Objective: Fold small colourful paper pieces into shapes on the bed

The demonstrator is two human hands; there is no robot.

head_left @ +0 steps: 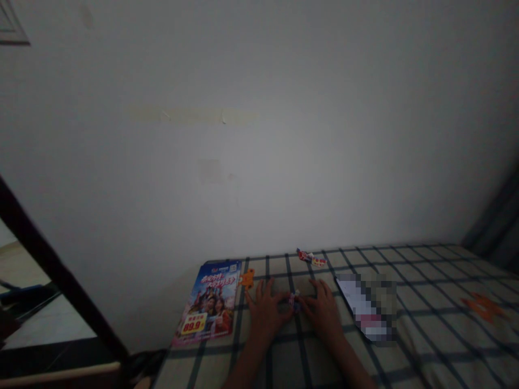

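Observation:
Between my hands, just above or on the checked cloth, is a small crumpled or folded piece of printed paper (pixel 294 300) in white, purple and red. My left hand (pixel 266 309) pinches its left side with thumb and forefinger, the other fingers spread. From the right, my right hand (pixel 323 309) closes thumb and forefinger on the same piece. Farther back lies another printed paper scrap (pixel 311 257) with red, blue and yellow on it. Left of my left hand is a stack of colourful printed flyers (pixel 211 302), with a small orange cut-out shape (pixel 246 278) at its right edge.
A phone (pixel 363 308), its screen partly pixelated, lies right of my right hand. The checked cloth (pixel 430 270) carries an orange star-like figure (pixel 482 306) at far right. A pale wall (pixel 304 135) rises behind, and a dark slanting bar (pixel 60 270) stands at left.

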